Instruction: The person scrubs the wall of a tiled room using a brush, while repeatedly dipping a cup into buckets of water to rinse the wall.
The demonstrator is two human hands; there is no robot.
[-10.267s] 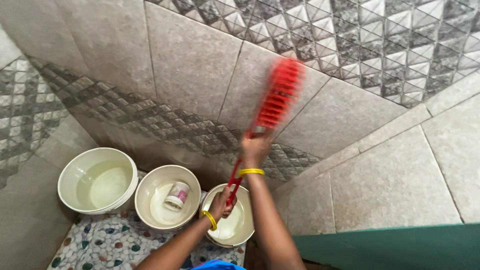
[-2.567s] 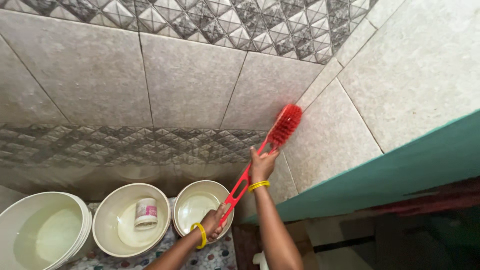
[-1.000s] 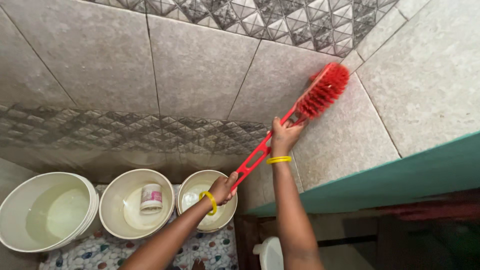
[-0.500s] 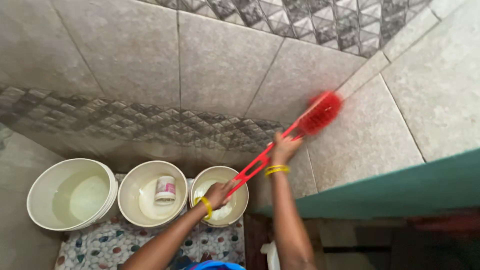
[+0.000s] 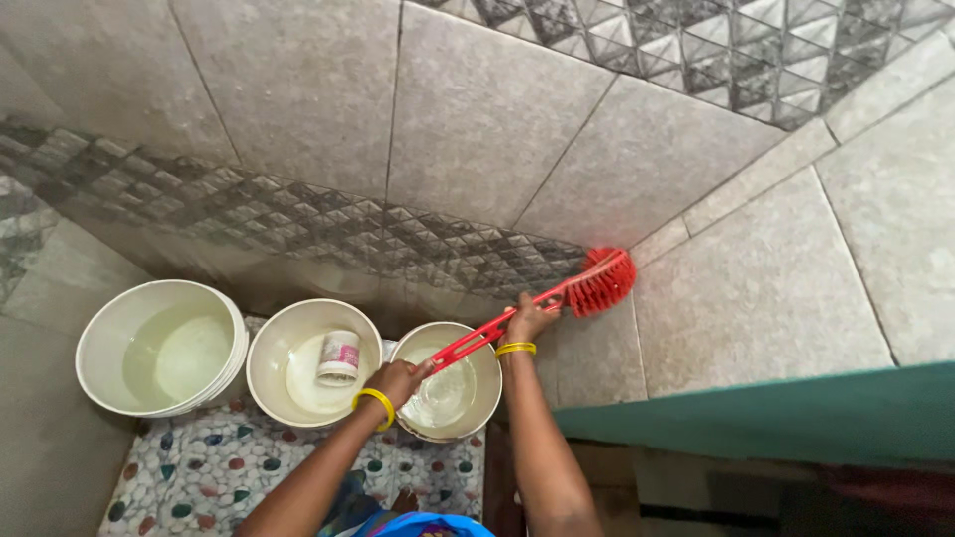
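The person holds a red long-handled brush (image 5: 557,296) in both hands, its bristled head pressed into the corner where the far tiled wall (image 5: 477,119) meets the right-hand wall (image 5: 776,288), low down near the dark patterned band (image 5: 328,224). The right hand (image 5: 527,318) has its fingers closed round the handle just behind the head, while the left hand (image 5: 396,380) is wrapped round the handle's near end (each wrist carries a yellow bangle). Scrubbing of the corner joint looks to be the step in hand; another stroke would call for firm pressure from the right hand and steady guiding from the left. Below the handle stand three cream buckets on the pebble floor (image 5: 229,467): the right bucket (image 5: 477,343), the middle bucket (image 5: 274,343) with a small pot (image 5: 339,357) afloat, and the left bucket (image 5: 109,328) holding water.
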